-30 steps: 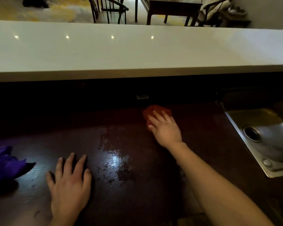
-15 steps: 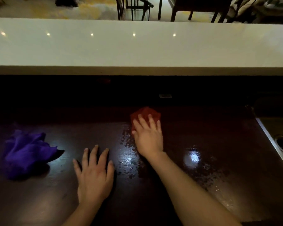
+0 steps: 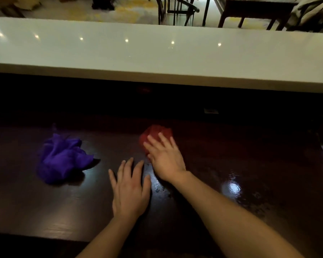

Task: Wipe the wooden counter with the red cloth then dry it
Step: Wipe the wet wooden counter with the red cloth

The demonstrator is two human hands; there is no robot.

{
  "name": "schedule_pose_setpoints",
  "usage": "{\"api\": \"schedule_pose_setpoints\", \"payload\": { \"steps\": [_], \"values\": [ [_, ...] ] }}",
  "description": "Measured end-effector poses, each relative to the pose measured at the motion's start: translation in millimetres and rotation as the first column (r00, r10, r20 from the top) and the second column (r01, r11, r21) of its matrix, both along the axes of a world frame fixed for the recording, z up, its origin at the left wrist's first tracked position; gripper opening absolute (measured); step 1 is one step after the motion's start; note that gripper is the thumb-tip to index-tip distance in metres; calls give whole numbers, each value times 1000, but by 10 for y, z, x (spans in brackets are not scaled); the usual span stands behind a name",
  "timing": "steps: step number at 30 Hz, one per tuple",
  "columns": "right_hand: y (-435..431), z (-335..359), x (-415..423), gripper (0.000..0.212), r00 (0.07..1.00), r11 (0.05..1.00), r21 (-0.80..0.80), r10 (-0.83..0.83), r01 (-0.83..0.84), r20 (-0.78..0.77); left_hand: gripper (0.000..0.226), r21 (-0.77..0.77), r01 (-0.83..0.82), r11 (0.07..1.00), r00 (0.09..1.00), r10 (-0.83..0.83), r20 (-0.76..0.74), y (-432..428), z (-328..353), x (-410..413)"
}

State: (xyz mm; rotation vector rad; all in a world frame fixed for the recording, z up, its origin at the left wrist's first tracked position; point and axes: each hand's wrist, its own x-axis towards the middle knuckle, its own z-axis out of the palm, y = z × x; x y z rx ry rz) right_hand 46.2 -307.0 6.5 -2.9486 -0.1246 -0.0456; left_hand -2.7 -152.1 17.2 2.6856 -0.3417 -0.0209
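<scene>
Right hand (image 3: 165, 159) flat on red cloth (image 3: 155, 134), fingers spread, left hand (image 3: 130, 190) flat on wet wooden counter (image 3: 231, 164), fingers apart, purple cloth (image 3: 62, 159) beside

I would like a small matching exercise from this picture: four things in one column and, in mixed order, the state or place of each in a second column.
Things:
1. red cloth
2. purple cloth
3. left hand
4. wooden counter

States or places:
A. lies flat on bare wood, holding nothing
B. crumpled and untouched, at the left
C. pressed under the right hand
D. dark, with wet shiny streaks

Pairs: 1-C, 2-B, 3-A, 4-D
</scene>
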Motion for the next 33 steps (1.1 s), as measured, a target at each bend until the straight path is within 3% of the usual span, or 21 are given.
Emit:
{"api": "schedule_pose_setpoints", "payload": {
  "steps": [3, 5, 7, 9, 12, 14, 18, 20, 22, 24, 27, 28, 31, 33],
  "values": [
    [11, -71, -695, 50, 919, 919, -6, 395, -395, 6, 47, -237, -23, 971, 999, 16, -29, 200, 58, -18],
    [-292, -69, -947, 48, 858, 858, -45, 513, -512, 6, 44, -226, 20, 974, 999, -31, -42, 464, 80, 35],
    [-589, -67, -884, 51, 898, 894, -93, 441, -438, 6, 47, -53, 87, 995, 996, -87, 8, 795, 56, 118],
    [-646, -20, -600, 49, 992, 991, -27, 130, -129, 11, 55, 119, 84, 989, 996, -87, 19, 1069, 43, 172],
    [-191, 23, -100, 48, 980, 978, 56, -201, 200, 12, 63, 205, 70, 976, 998, -69, -9, 1219, 9, 136],
    [215, 1, 32, 49, 985, 985, 50, -167, 165, 38, 61, 198, 67, 978, 997, -70, 11, 1219, -21, 121],
    [744, -17, -665, 48, 966, 967, 35, 250, -253, 72, 58, 168, 70, 983, 997, -76, 32, 1261, -46, 131],
    [602, 45, -1107, 47, 929, 929, 31, 365, -368, 64, 57, 182, 73, 981, 996, -81, 33, 1255, -47, 137],
    [310, 121, -1264, 47, 941, 948, 23, 310, -316, 137, 58, 197, 68, 978, 997, -74, 23, 1241, -37, 132],
    [92, 215, -1238, 42, 966, 976, 157, 110, -150, 235, 58, 222, 69, 973, 997, -76, 23, 1238, -40, 129],
    [139, 326, -1255, 36, 959, 913, 375, 52, -159, 278, 59, 246, 69, 967, 997, -73, 7, 1251, -51, 146],
    [222, 310, -1312, 37, 964, 919, 350, 95, -181, 249, 60, 261, 74, 963, 997, -77, -2, 1256, -63, 147],
    [439, 172, -1444, 49, 974, 973, 58, 220, -223, 52, 59, 270, 85, 959, 996, -91, 10, 1250, -83, 140],
    [575, 134, -1436, 48, 990, 990, -7, 140, -140, 12, 58, 267, 83, 960, 996, -92, 21, 1243, -82, 147]
  ]
}}
